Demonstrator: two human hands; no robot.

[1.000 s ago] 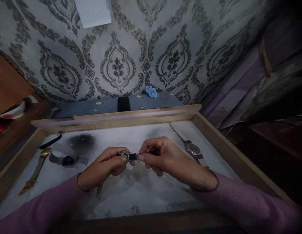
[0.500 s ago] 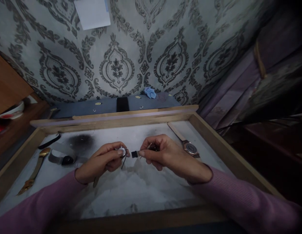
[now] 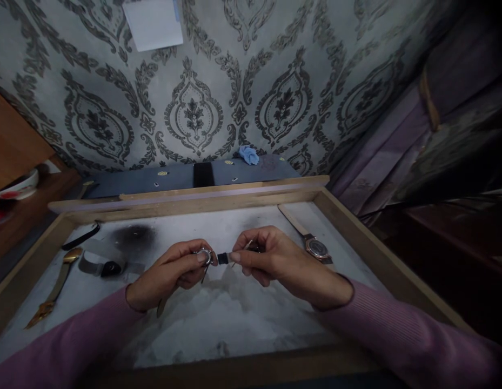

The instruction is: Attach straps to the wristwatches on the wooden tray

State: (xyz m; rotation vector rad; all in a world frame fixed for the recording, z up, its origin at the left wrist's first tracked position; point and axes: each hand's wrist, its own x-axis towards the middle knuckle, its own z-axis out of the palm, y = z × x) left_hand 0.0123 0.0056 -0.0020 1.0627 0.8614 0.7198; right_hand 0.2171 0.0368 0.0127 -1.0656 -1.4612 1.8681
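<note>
My left hand (image 3: 167, 270) is closed on a small silver-cased wristwatch (image 3: 203, 256), pinching its round case between thumb and fingers. A strap end hangs below that hand. Between the thumb and fingers of my right hand (image 3: 275, 258) is a watch strap (image 3: 222, 259), its dark end pointing left at the watch case. That end is at or almost at the case's edge; I cannot tell whether they touch. A thin, pale stick-like piece also shows at the right fingers, and the rest of the strap is hidden. Both hands hover over the white-bottomed wooden tray (image 3: 343, 243).
On the tray's right lies a rose-gold watch (image 3: 316, 248) with its strap laid out. At left are a gold watch (image 3: 52, 297), a mesh-band watch (image 3: 111, 268) and a black strap (image 3: 82, 236). Behind the tray are a dark phone-like object (image 3: 203, 174) and a blue cloth (image 3: 249, 155).
The gap between the watch and the dark strap end has narrowed. The watch case has tilted slightly in my left hand, and my right hand has hardly moved.
</note>
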